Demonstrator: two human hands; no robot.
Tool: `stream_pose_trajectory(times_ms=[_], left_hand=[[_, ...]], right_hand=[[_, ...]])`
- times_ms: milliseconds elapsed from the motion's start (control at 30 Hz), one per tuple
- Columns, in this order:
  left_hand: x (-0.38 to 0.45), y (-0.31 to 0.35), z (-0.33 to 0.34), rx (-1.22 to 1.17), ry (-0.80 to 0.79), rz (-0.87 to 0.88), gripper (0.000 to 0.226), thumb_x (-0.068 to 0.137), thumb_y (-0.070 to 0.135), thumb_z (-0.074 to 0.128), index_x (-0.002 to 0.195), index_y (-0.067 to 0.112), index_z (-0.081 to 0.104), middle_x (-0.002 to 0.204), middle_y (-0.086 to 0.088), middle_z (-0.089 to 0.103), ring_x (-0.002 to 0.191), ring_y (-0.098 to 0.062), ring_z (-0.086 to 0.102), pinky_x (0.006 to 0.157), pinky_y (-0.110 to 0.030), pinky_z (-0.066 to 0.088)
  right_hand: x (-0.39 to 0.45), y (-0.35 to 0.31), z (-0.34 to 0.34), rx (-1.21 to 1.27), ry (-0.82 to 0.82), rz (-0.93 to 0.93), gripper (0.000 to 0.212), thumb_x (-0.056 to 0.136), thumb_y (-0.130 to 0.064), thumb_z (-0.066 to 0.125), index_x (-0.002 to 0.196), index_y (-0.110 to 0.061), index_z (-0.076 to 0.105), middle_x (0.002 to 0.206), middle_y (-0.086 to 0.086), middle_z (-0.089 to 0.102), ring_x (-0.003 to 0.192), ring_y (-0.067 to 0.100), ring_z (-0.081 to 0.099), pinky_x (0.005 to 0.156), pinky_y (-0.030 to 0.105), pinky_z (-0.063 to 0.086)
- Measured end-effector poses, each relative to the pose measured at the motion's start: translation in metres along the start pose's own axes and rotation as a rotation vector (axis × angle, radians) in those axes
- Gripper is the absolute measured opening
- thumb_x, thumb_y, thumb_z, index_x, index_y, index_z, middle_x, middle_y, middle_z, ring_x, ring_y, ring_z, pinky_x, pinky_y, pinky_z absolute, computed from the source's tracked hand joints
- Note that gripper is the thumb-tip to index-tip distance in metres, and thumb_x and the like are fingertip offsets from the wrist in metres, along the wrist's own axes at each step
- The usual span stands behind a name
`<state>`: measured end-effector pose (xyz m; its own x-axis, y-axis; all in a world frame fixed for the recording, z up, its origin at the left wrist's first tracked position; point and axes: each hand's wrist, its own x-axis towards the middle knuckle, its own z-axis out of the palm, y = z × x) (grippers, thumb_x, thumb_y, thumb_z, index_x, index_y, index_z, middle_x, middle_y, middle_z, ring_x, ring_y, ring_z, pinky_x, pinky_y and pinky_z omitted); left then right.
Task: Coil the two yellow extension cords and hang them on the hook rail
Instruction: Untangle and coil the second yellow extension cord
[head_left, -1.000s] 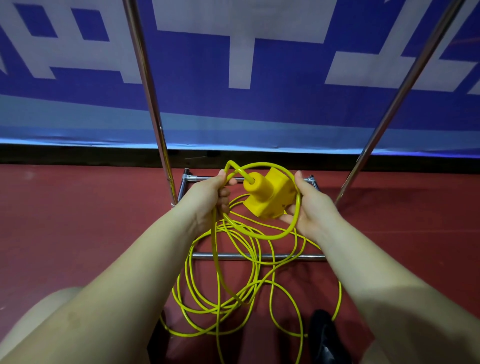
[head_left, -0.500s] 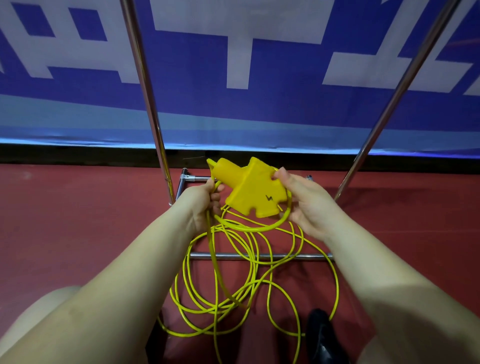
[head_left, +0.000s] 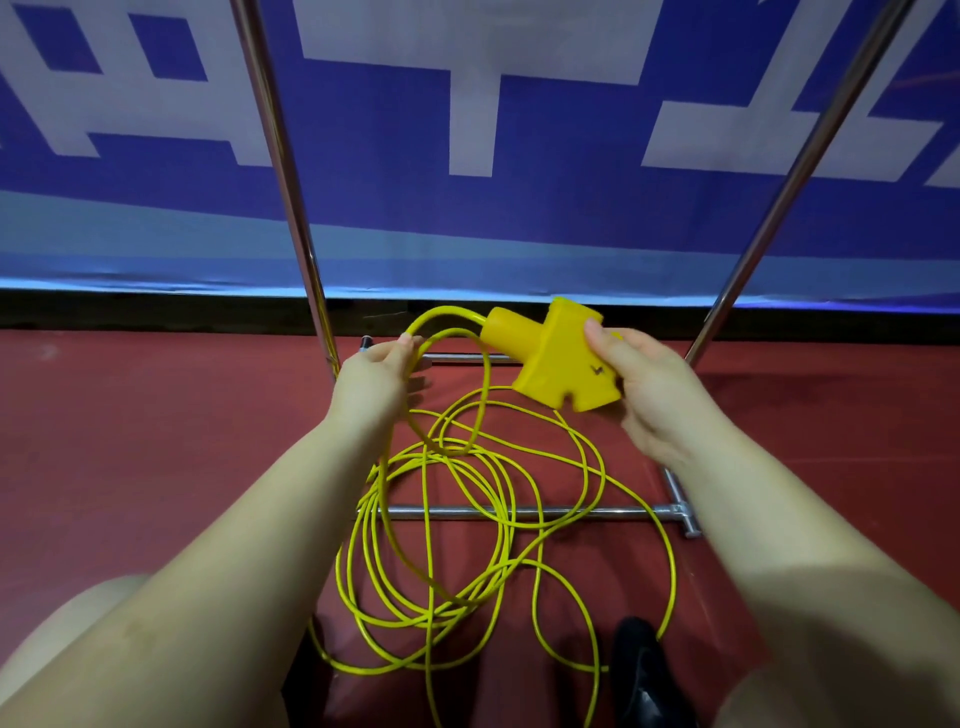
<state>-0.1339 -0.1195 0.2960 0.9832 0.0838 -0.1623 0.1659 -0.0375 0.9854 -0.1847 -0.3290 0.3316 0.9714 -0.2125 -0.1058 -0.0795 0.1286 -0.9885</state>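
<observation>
Most of the yellow cord (head_left: 457, 525) lies loose on the red floor (head_left: 156, 441) below your arms, draped over the low metal bar (head_left: 613, 512). Your hands have drawn apart since a second ago, opening a first loop, so coiling has barely begun. Your left hand (head_left: 376, 382) pinches the cord near its end; your right hand (head_left: 649, 384) grips the yellow socket block (head_left: 561, 364).

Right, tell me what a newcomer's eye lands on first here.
First the chunky yellow socket block, held up at centre by the right hand. Next the yellow cord, gripped near the block by the left hand and sprawling in loose loops over the red floor. Behind, a blue-and-white banner.
</observation>
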Motion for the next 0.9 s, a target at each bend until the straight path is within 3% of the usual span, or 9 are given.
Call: stream_pose_trajectory(times_ms=[67,133,267,333,433,533,633,800,900], left_hand=[[-0.002,-0.003,-0.004,0.180,-0.003,0.098,0.030,0.100,0.033,0.042,0.102,0.017,0.068,0.091,-0.002,0.069,0.085,-0.015,0.067,0.081,-0.035,0.051],[-0.005,-0.002,-0.005,0.255,-0.027,0.141,0.030,0.099,0.035,0.044,0.089,0.019,0.068,0.083,-0.001,0.070,0.085,-0.017,0.066,0.082,-0.034,0.048],[-0.009,0.002,0.001,0.473,0.028,0.238,0.031,0.096,0.036,0.050,0.083,0.013,0.067,0.068,0.003,0.060,0.061,-0.009,0.052,0.049,-0.011,0.038],[-0.010,0.001,0.004,0.343,-0.048,0.187,0.033,0.098,0.033,0.048,0.085,0.008,0.064,0.067,0.001,0.063,0.054,-0.005,0.054,0.046,-0.007,0.039],[-0.016,0.003,0.008,0.141,-0.179,0.083,0.028,0.100,0.028,0.045,0.086,0.010,0.061,0.054,0.004,0.063,0.045,-0.003,0.052,0.047,-0.014,0.042],[-0.019,0.006,0.009,0.086,-0.243,0.119,0.027,0.100,0.026,0.044,0.084,0.016,0.063,0.056,0.003,0.065,0.055,-0.008,0.056,0.057,-0.018,0.046],[-0.022,0.009,0.012,-0.018,-0.352,0.113,0.026,0.100,0.022,0.044,0.084,0.015,0.063,0.061,0.002,0.067,0.072,-0.016,0.062,0.075,-0.027,0.051],[-0.034,0.004,0.027,-0.014,-0.514,0.088,0.027,0.100,0.018,0.041,0.082,0.008,0.057,0.050,0.001,0.058,0.070,-0.012,0.068,0.074,-0.020,0.054],[-0.032,0.004,0.029,-0.169,-0.371,-0.071,0.027,0.102,0.020,0.038,0.082,0.009,0.052,0.047,0.002,0.054,0.062,-0.012,0.069,0.060,-0.022,0.055]], right_hand=[[0.004,-0.001,-0.005,0.008,0.072,-0.010,0.011,0.087,-0.026,0.062,0.084,-0.015,0.062,0.082,0.004,0.067,0.075,0.016,0.062,0.075,0.034,0.049],[0.008,0.001,-0.010,0.025,0.176,-0.014,0.015,0.084,-0.028,0.066,0.090,-0.014,0.064,0.090,0.007,0.069,0.084,0.020,0.063,0.084,0.040,0.049],[0.017,0.009,-0.020,-0.005,0.351,-0.041,0.042,0.077,-0.035,0.073,0.110,-0.011,0.062,0.108,0.013,0.066,0.100,0.028,0.061,0.088,0.043,0.047],[0.018,0.010,-0.022,-0.018,0.388,-0.037,0.057,0.068,-0.044,0.076,0.112,-0.012,0.060,0.114,0.013,0.064,0.104,0.029,0.060,0.088,0.044,0.047],[0.026,0.015,-0.027,-0.047,0.388,0.050,0.077,0.054,-0.057,0.075,0.112,-0.010,0.059,0.107,0.010,0.062,0.091,0.024,0.057,0.069,0.033,0.045],[0.031,0.023,-0.031,-0.215,0.338,0.180,0.055,0.079,-0.044,0.068,0.114,-0.002,0.058,0.110,0.015,0.062,0.092,0.023,0.056,0.079,0.036,0.045],[0.020,0.026,-0.023,-0.398,0.194,0.283,0.060,0.088,-0.050,0.054,0.128,-0.004,0.052,0.127,0.009,0.056,0.112,0.025,0.053,0.095,0.035,0.038],[-0.004,0.019,0.008,-0.640,-0.087,-0.033,0.042,0.093,-0.045,0.047,0.125,-0.019,0.055,0.121,-0.008,0.056,0.109,0.003,0.047,0.090,0.019,0.032],[-0.003,0.028,0.017,-0.648,0.094,-0.216,0.028,0.087,-0.042,0.059,0.106,-0.021,0.060,0.107,-0.005,0.062,0.099,0.008,0.057,0.087,0.021,0.044]])
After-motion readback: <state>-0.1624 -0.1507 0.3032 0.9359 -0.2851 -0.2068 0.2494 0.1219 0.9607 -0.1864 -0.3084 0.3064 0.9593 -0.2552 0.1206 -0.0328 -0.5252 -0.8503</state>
